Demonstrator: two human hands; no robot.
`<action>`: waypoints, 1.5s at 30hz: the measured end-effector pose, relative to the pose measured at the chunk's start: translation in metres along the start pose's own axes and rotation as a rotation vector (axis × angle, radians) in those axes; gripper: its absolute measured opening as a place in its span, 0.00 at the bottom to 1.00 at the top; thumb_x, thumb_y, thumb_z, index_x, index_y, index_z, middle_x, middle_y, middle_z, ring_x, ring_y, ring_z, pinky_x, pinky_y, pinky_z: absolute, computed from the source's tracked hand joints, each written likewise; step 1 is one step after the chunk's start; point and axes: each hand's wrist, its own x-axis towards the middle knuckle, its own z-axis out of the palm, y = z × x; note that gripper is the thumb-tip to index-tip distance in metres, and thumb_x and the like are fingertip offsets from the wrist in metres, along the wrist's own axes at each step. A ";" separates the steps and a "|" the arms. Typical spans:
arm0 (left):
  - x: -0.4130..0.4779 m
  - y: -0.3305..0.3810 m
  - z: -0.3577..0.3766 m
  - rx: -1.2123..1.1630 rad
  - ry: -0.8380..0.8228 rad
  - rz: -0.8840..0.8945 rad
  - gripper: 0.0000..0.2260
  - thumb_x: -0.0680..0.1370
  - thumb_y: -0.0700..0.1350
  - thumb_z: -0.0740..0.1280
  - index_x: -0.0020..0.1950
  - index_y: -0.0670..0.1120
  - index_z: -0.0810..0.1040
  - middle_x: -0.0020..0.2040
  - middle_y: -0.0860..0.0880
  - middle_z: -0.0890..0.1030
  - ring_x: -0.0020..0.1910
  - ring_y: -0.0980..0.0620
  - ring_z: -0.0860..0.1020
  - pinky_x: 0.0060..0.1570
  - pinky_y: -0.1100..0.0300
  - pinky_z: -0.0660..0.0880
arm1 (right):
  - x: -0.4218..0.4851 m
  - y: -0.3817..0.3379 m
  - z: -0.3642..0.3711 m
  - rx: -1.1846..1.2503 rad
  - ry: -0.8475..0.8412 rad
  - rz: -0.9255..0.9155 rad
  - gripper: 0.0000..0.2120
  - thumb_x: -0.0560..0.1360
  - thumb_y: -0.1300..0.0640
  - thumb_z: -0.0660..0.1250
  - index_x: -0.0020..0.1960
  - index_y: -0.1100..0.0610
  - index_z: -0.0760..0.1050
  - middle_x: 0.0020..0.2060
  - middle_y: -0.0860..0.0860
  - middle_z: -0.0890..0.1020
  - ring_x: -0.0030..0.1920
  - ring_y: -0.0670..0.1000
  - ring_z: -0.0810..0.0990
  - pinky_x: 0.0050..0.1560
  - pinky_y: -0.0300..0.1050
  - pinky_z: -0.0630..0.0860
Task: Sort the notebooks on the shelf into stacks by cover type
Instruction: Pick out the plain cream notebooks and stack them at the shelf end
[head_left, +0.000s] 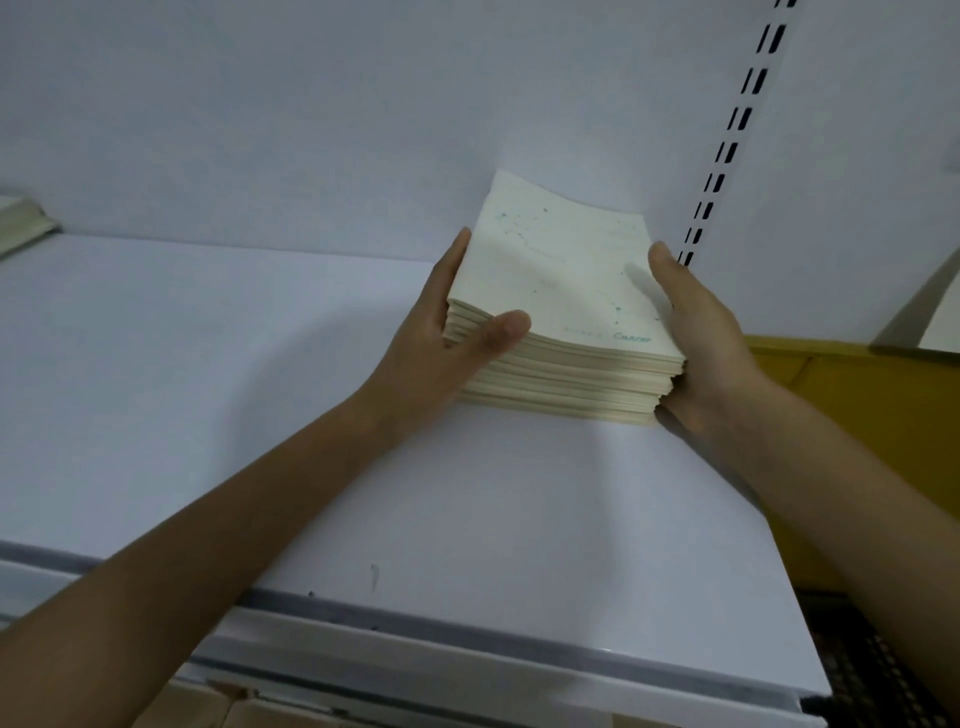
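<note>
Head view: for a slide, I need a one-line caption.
On a white shelf, the left hand and right hand hold a stack of cream notebooks by its sides.

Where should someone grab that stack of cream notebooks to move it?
By its side edges, low down, left hand from the left, right hand from the right: the stack of cream notebooks is loose and slightly staggered, so it likely needs squeezing together.
</note>
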 end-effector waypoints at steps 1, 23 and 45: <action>0.000 0.000 0.000 -0.001 -0.001 0.011 0.28 0.68 0.58 0.71 0.64 0.66 0.62 0.59 0.67 0.77 0.61 0.66 0.74 0.56 0.70 0.71 | 0.000 -0.001 0.000 0.003 0.009 0.001 0.28 0.74 0.39 0.65 0.71 0.46 0.67 0.63 0.48 0.78 0.56 0.55 0.81 0.58 0.57 0.76; -0.149 0.026 -0.203 0.747 0.049 0.047 0.39 0.73 0.63 0.61 0.78 0.51 0.49 0.77 0.58 0.52 0.72 0.64 0.50 0.68 0.66 0.49 | -0.124 0.077 0.180 -1.033 0.010 -1.043 0.20 0.79 0.51 0.62 0.69 0.55 0.68 0.67 0.50 0.72 0.68 0.46 0.68 0.66 0.36 0.62; -0.371 0.006 -0.463 0.439 0.390 -0.259 0.30 0.74 0.56 0.64 0.74 0.55 0.59 0.70 0.58 0.69 0.66 0.63 0.68 0.64 0.61 0.67 | -0.130 0.237 0.501 -1.091 -0.543 -0.952 0.19 0.78 0.48 0.63 0.67 0.53 0.70 0.66 0.49 0.73 0.65 0.48 0.70 0.60 0.36 0.61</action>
